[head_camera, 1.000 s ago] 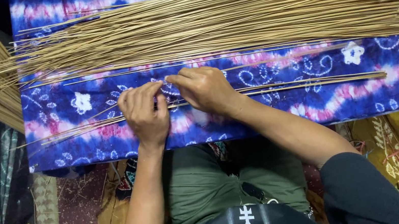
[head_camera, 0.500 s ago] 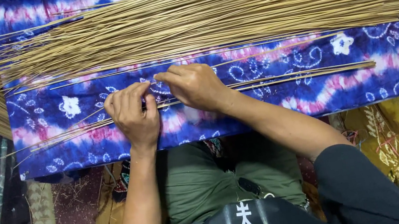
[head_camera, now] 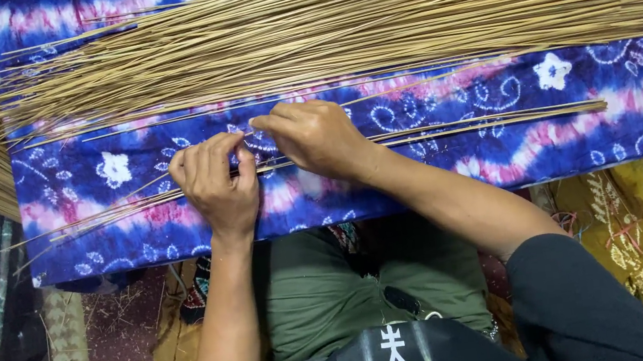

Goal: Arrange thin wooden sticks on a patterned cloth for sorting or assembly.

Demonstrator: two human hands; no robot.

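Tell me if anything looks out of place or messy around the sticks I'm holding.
Nothing looks damaged. The left hand and right hand pinch a few thin sticks on the blue patterned cloth. A few loose sticks lie apart below the big stick pile, angled slightly to it. Bits of debris dot the mat by the knee.

Both forearms reach fwd, L hand (head_camera: 214,182) & R hand (head_camera: 321,135) knuckles up, fingertips pinched shut, nearly touching.

Single head-worn camera, looking steeply down over the person's lap, close range, both forearms in frame, blue patterned cloth (head_camera: 451,155) filling the upper half, probably tilted slightly, edges dim.
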